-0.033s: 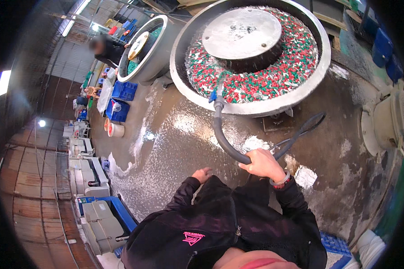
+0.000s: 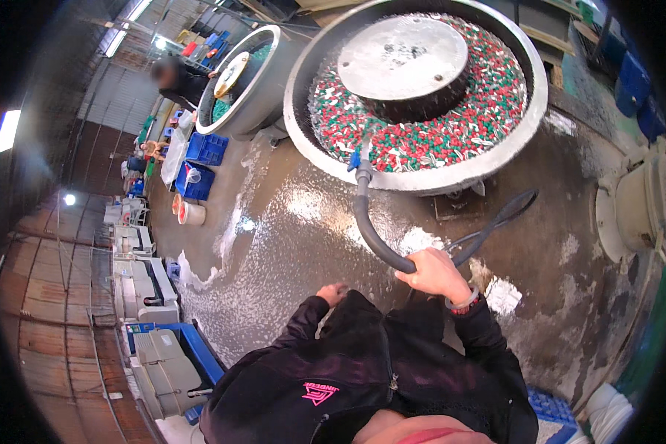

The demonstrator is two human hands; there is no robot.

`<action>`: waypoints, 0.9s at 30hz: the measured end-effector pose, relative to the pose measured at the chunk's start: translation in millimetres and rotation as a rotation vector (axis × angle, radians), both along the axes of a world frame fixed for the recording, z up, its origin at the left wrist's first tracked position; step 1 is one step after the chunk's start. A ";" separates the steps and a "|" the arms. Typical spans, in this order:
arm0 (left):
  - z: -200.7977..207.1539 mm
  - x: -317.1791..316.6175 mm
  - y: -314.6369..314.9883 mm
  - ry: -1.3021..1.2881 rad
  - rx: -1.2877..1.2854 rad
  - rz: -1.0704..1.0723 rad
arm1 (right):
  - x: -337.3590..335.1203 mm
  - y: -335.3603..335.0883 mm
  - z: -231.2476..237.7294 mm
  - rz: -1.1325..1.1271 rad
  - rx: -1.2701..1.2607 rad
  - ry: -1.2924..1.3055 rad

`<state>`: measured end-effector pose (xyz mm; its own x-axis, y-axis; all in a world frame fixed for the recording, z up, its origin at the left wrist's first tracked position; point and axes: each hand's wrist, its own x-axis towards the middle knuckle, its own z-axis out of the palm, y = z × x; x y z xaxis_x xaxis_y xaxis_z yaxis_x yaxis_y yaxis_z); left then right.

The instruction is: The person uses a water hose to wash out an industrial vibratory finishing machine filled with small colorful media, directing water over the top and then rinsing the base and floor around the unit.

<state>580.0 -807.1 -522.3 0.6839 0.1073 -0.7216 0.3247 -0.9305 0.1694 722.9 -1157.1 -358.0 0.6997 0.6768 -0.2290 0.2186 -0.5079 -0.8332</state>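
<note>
My right hand (image 2: 438, 274) is closed around a dark grey hose (image 2: 370, 229), with a bracelet at the wrist. The hose arches forward to a grey nozzle with a blue valve lever (image 2: 356, 160), at the near rim of a big round vibratory tumbling bowl (image 2: 414, 180). Water sprays from it onto the red, green and white pieces (image 2: 414, 144) inside. A flat round metal lid (image 2: 403, 59) tops the bowl's central hub. Beside my dark trousers hangs my left hand (image 2: 334, 294), fingers loosely bent and partly hidden, with nothing visible in it.
A second tilted bowl (image 2: 274, 81) with green contents stands at the far left, a person (image 2: 181, 85) beside it. Blue crates (image 2: 206, 149), a white bucket (image 2: 192, 214) and grey machines (image 2: 163, 370) line the left. The floor (image 2: 274, 251) is wet; looped hose (image 2: 503, 214) lies to the right.
The view has shifted slightly, so the bowl appears a little lower and to the right. My left fingers look more drawn in. My right hand keeps its grip on the hose.
</note>
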 end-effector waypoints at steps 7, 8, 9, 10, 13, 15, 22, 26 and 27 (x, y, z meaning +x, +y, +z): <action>-80.4 -101.8 90.8 0.149 0.033 0.492 | -29.9 26.9 -5.0 -0.256 0.098 -0.169; -79.1 -108.3 87.8 0.132 -0.022 0.600 | -34.5 31.6 -8.8 -0.289 0.107 -0.200; -99.8 -144.6 105.2 0.160 -0.063 0.662 | -42.4 38.5 -4.6 -0.259 0.151 -0.239; -94.4 -135.0 86.5 0.173 -0.150 0.762 | -45.7 41.1 -9.9 -0.286 0.165 -0.250; -105.0 -140.5 62.4 0.116 -0.394 0.827 | -56.1 51.3 -0.4 -0.332 0.150 -0.265; -125.0 -135.5 53.1 0.108 -0.498 0.841 | -56.1 49.6 2.4 -0.348 0.112 -0.295; -144.8 -207.2 54.1 -0.028 -0.577 1.062 | -59.5 42.5 2.8 -0.406 0.054 -0.367; -140.3 -247.7 64.7 -0.030 -0.585 1.124 | -68.3 41.7 15.8 -0.455 0.024 -0.288; -156.0 -265.8 72.6 -0.028 -0.592 1.110 | -73.1 43.5 16.1 -0.467 0.018 -0.295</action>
